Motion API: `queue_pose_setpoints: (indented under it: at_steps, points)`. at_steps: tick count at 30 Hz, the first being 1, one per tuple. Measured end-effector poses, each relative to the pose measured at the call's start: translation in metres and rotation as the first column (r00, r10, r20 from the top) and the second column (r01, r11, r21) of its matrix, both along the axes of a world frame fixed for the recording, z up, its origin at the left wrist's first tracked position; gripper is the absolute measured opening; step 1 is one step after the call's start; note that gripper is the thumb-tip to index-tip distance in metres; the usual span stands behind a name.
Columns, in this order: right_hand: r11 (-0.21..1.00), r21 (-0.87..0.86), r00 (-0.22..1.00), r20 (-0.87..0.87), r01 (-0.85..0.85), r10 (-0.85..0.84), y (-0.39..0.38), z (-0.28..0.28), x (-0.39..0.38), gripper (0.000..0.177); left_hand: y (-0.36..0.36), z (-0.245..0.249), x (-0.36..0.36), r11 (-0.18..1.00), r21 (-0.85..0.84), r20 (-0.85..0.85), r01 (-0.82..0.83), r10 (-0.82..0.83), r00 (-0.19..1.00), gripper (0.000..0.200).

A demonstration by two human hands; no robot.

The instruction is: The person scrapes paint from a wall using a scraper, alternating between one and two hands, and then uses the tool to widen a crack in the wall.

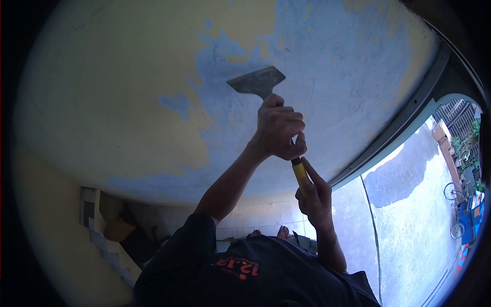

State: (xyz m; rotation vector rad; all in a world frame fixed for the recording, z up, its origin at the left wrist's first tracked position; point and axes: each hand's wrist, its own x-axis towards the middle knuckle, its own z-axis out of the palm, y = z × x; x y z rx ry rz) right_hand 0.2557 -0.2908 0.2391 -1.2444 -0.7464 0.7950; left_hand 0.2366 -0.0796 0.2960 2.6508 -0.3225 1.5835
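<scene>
A wide-bladed scraper [258,81] lies against the wall [128,117], which shows yellowish paint and bare blue-grey patches. My left hand [281,127] is wrapped around its handle just below the blade. Lower down, my right hand [315,197] grips the yellow part of the handle [300,176], with one finger stretched along it. The blade rests over a blue-grey patch near the ragged edge of the yellowish paint. Fingers cover much of the dark upper handle.
A dark frame [409,110] borders the wall at right. Beyond it lies a bright concrete floor [409,240], with a bicycle [455,210] and plants farther off. Stepped tiles [105,250] and dark objects are at lower left. My foot [283,232] shows on the tiled floor below.
</scene>
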Motion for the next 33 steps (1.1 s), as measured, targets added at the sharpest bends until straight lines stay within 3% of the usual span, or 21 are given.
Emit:
queue_pose_setpoints:
  at_steps: [8,15,21,33]
  points:
    - [1.0,0.014,1.0,0.002,-0.009,0.009,0.002,-0.011,-0.004,0.051,0.002,-0.007,0.002,1.0,-0.01,-0.031,0.009,-0.009,0.999,0.014]
    - [0.997,0.072,0.998,0.059,0.006,-0.01,0.024,0.004,-0.002,0.049,0.016,0.021,-0.005,0.995,0.093,-0.008,-0.03,0.031,0.999,0.015]
    - [0.999,0.045,1.0,0.005,0.006,-0.006,-0.004,-0.024,-0.001,0.054,-0.007,-0.015,0.002,0.999,0.048,-0.093,0.017,-0.013,0.996,0.016]
    - [0.998,-0.008,0.996,0.065,0.058,-0.057,-0.001,-0.014,0.021,0.049,-0.006,-0.011,0.018,1.0,0.004,-0.013,-0.016,0.017,1.0,0.016]
